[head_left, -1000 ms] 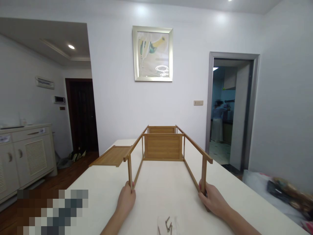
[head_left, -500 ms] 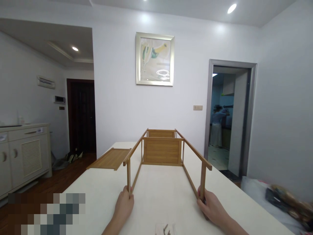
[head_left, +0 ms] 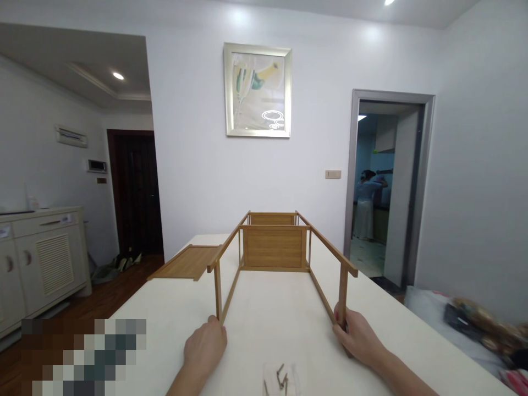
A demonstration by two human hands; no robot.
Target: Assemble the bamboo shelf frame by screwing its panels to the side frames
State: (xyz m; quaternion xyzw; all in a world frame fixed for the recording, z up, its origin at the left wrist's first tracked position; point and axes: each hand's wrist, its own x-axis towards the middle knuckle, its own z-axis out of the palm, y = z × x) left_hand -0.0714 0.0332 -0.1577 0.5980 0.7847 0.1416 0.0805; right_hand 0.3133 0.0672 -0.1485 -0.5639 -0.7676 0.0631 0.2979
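Observation:
A brown wooden shelf rack (head_left: pixel 274 247) lies on its side, its near end toward me and two panels fitted across it farther back. My left hand (head_left: pixel 205 346) is closed at the lower near-left corner, with the fingertips partly hidden behind the hand. At the lower near-right corner, my right hand (head_left: pixel 363 334) grips the wood, thumb in front. A loose wooden panel (head_left: pixel 187 261) lies flat to the left of the rack. Between my forearms, close to me, a clear plastic bag (head_left: pixel 295 379) carries several small screws (head_left: pixel 282 377).
Everything rests on a white table (head_left: pixel 272 319). A pale cabinet (head_left: pixel 45 247) stands to the left, and plastic-wrapped items (head_left: pixel 474 324) lie to the right. Beyond the doorway (head_left: pixel 373 256), a person (head_left: pixel 365 203) stands in another room. A blurred patch covers the lower left.
My left hand has turned and shifted slightly down along the corner. The view has tilted down a little, so more of the screw bag shows. The rack stays in place.

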